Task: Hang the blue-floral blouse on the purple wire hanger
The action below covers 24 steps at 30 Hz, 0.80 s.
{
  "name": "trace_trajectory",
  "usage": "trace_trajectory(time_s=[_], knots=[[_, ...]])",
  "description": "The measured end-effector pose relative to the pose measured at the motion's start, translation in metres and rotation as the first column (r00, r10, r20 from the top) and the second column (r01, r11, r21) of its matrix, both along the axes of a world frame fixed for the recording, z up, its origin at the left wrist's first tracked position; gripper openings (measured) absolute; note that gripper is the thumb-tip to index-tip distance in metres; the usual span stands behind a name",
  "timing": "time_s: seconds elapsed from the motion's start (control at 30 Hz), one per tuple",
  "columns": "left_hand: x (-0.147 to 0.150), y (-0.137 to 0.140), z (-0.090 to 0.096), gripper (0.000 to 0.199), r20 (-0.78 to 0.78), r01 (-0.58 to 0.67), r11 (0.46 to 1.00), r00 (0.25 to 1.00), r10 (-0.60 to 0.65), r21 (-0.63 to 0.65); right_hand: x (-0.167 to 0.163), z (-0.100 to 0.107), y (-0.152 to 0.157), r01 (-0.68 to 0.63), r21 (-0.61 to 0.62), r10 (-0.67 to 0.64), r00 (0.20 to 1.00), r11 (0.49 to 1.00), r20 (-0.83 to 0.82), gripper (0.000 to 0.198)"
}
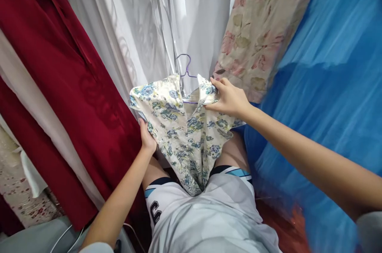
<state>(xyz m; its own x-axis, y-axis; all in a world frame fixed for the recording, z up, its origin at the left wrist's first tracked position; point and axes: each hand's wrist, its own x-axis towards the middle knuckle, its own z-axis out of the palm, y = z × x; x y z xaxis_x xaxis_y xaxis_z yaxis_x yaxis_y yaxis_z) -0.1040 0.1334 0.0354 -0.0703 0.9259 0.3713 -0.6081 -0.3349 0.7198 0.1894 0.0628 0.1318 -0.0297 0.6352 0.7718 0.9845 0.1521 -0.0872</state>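
A white blouse (176,125) with blue and green flowers hangs on a purple wire hanger (187,65), its hook pointing up and away from me. My left hand (147,136) grips the blouse at the edge of its left sleeve, the fingers partly hidden behind the cloth. At the right shoulder, close to the neckline, my right hand (229,97) pinches the fabric between thumb and fingers. The lower end of the blouse bunches between my thighs. Part of the hanger shows through the open neck.
Long red cloth (74,97) hangs at the left, and white curtains (197,14) hang behind the hanger. On the right are a pink-flowered cloth (253,30) and blue tulle (325,97), close to my right arm. White cables (61,239) lie at the lower left.
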Motion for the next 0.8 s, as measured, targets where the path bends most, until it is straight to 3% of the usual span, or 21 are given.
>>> trace_trajectory(time_s=[0.1, 0.17, 0.33, 0.5, 0.63, 0.73, 0.8], knots=[[-0.003, -0.010, -0.042, 0.054, -0.170, -0.080, 0.996, 0.982, 0.084, 0.028, -0.007, 0.000, -0.009, 0.020, 0.003, -0.020, 1.000, 1.000, -0.001, 0.096], [-0.004, -0.014, -0.058, 0.052, -0.311, -0.078, 0.996, 0.947, 0.085, 0.035, -0.005, -0.005, -0.014, 0.049, -0.003, -0.049, 0.999, 0.999, -0.025, 0.096], [-0.001, -0.021, -0.063, 0.046, -0.432, -0.101, 0.995, 0.897, 0.093, 0.005, -0.001, -0.011, -0.010, 0.054, -0.044, -0.055, 0.998, 0.998, -0.024, 0.095], [0.010, -0.050, -0.085, 0.034, -0.538, -0.240, 0.971, 0.819, 0.199, -0.006, 0.007, -0.002, -0.003, -0.111, -0.039, 0.115, 0.984, 0.993, 0.139, 0.091], [0.026, -0.074, -0.126, 0.029, -0.600, -0.119, 0.992, 0.790, 0.124, 0.049, 0.026, -0.002, -0.010, -0.252, -0.090, 0.266, 0.935, 0.964, 0.233, 0.092], [0.034, -0.074, -0.154, 0.030, -0.546, -0.200, 0.978, 0.826, 0.137, -0.058, 0.025, -0.019, -0.018, -0.402, 0.014, 0.386, 0.888, 0.916, 0.250, 0.083], [0.033, -0.069, -0.168, 0.031, -0.518, -0.314, 0.930, 0.837, 0.177, -0.190, 0.013, -0.042, -0.026, -0.522, 0.139, 0.499, 0.850, 0.841, 0.170, 0.056]])
